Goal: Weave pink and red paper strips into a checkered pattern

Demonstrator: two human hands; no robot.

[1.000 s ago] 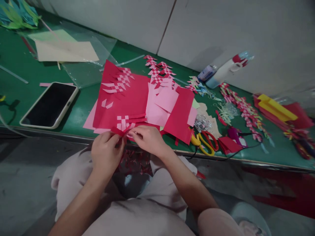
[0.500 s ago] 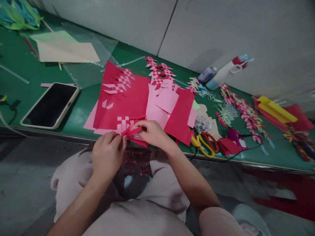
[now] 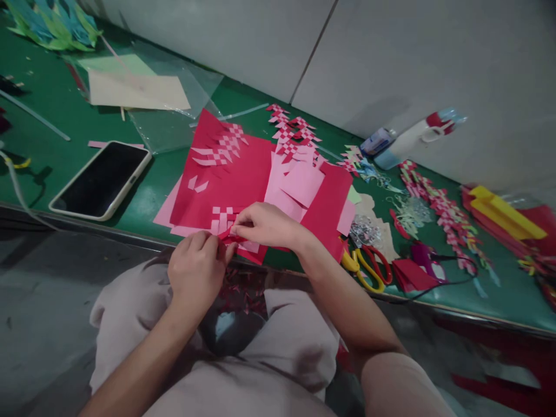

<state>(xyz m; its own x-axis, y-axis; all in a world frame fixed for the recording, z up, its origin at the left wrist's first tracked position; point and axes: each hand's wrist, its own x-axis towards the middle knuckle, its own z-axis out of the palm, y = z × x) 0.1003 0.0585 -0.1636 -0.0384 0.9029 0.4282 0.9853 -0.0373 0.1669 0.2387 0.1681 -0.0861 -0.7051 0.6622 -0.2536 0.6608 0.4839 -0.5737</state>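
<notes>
A large red paper sheet [image 3: 234, 179] lies on the green table [image 3: 143, 191], with pink strips woven through slits into a checker patch [image 3: 222, 218] at its near edge. My left hand [image 3: 197, 272] pinches a red strip end just below that patch. Fingers of my right hand [image 3: 267, 225] press on the strips beside the weave, touching the left hand's fingertips. Pink paper pieces [image 3: 295, 182] and another red sheet [image 3: 328, 205] overlap to the right.
A phone [image 3: 101, 180] lies screen-up at the left. Scissors with yellow and red handles [image 3: 367, 267] sit right of my arm. Woven red-pink strips [image 3: 438, 202], a white bottle [image 3: 412, 136], yellow paper [image 3: 506, 211] and clear plastic over cream paper [image 3: 139, 92] fill the rest.
My right hand slid up onto the sheet's near edge and now presses the strips flat; my left hand stays pinching the strip. The view shifted slightly left.
</notes>
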